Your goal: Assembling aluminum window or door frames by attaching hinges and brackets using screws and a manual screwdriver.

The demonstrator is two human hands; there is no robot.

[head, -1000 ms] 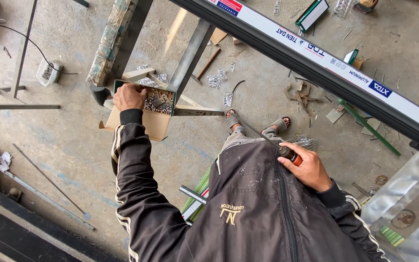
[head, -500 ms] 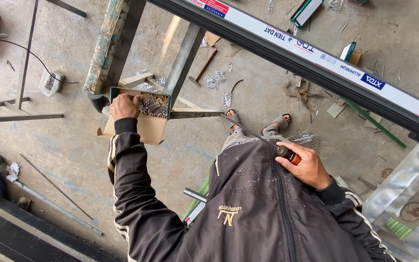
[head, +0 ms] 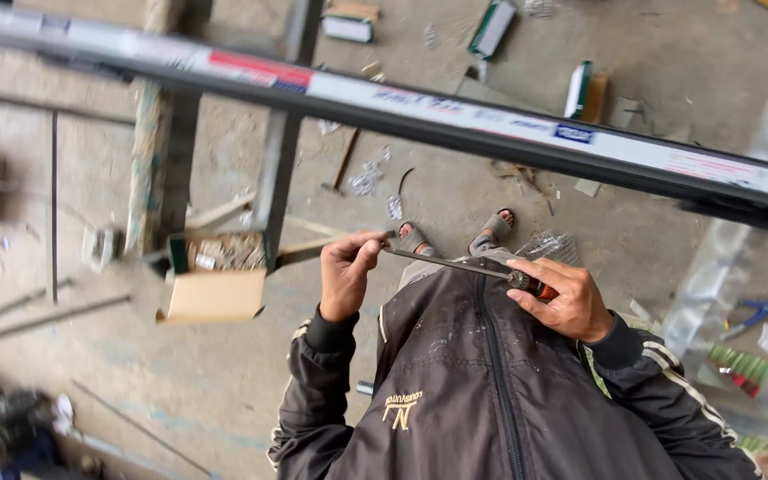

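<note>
I look straight down over my own dark jacket [head: 491, 400] and see both hands raised in front of my chest with a screwdriver [head: 464, 265] stretched between them. My right hand [head: 562, 298] is wrapped around its handle, fingers curled closed on the grip, with a bit of red and black showing past the knuckles. The thin dark shaft runs leftward and slightly upward from that hand to my left hand [head: 346, 271], whose thumb and forefinger are pinched together at the tip end of the shaft; whether something small sits between those fingers I cannot tell. The tool hangs in the air above my sandalled feet [head: 455, 233], well clear of the concrete floor [head: 224, 382]. To the left of my left hand, an open cardboard box [head: 215, 276] stands on the floor, its upper part filled with small mixed metal pieces and its flap folded out toward me. A long dark profile bar [head: 455, 124] with a white labelled strip crosses the view above my hands, from upper left to right. Beyond it, scraps, small boxes and offcuts lie scattered on the floor, and a blue tool [head: 757, 311] lies far right.
</note>
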